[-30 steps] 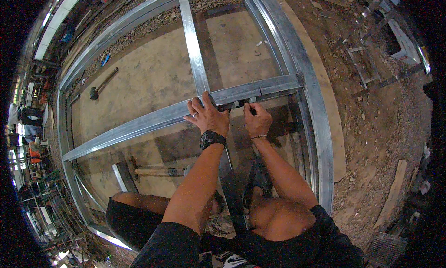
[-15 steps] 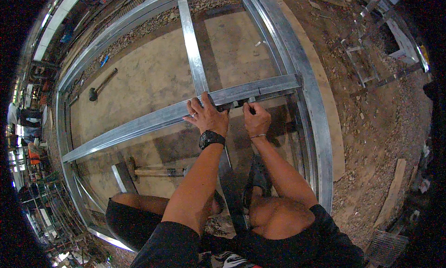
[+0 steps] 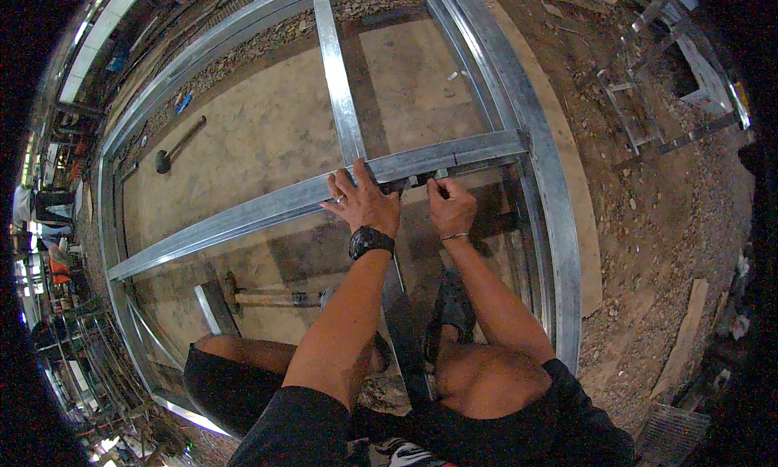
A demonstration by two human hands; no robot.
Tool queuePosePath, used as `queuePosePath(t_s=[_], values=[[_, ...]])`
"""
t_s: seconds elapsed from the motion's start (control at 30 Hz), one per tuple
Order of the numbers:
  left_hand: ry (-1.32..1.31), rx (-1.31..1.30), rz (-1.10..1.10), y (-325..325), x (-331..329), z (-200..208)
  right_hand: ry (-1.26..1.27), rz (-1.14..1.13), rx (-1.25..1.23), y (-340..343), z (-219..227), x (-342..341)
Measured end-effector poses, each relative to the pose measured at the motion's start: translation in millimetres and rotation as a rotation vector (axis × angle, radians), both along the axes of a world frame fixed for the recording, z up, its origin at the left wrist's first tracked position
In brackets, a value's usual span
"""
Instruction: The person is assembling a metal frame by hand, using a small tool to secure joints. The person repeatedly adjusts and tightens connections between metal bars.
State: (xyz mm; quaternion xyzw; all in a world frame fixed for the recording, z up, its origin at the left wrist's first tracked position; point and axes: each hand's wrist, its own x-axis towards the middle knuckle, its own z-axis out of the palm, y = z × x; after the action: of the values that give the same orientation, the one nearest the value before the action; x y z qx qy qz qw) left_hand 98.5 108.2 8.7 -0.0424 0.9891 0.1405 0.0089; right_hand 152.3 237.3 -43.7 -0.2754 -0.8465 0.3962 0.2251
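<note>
My left hand (image 3: 369, 204) lies over a long galvanized metal bar (image 3: 267, 212), fingers spread across its top and the thumb side hidden. Close to its right, my right hand (image 3: 452, 209) is closed in a pinch just below the bar's near edge. Whatever its fingertips hold is too small to make out. Between the hands, a small grey metal piece (image 3: 441, 174) and dark parts show at the bar's underside. The bar crosses a large rectangular metal frame (image 3: 555, 224); a shorter crosspiece (image 3: 336, 78) meets it from the far side.
A black-headed mallet (image 3: 164, 161) lies on the board inside the frame, at the left. A wooden-handled hammer (image 3: 275, 297) rests nearer my left knee. My sandalled foot (image 3: 450, 313) is inside the frame. Metal racks (image 3: 89, 378) stand left; a plank (image 3: 681, 337) lies on gravelly ground right.
My right hand has shifted very slightly right and nearer to me, still pinched. My left hand keeps its place on the bar. At the far left, a distant person has moved a little.
</note>
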Motion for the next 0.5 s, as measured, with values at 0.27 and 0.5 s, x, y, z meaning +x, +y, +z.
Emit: queuePosePath(t_s=[0.27, 0.5], values=[[-0.026, 0.005, 0.004, -1.4, 0.3, 1.3, -0.027, 0.006, -0.014, -2.7, 8.3, 1.1], [-0.052, 0.011, 0.014, -0.5, 6.5, 6.7, -0.043, 0.001, -0.032, -3.3, 3.2, 7.4]])
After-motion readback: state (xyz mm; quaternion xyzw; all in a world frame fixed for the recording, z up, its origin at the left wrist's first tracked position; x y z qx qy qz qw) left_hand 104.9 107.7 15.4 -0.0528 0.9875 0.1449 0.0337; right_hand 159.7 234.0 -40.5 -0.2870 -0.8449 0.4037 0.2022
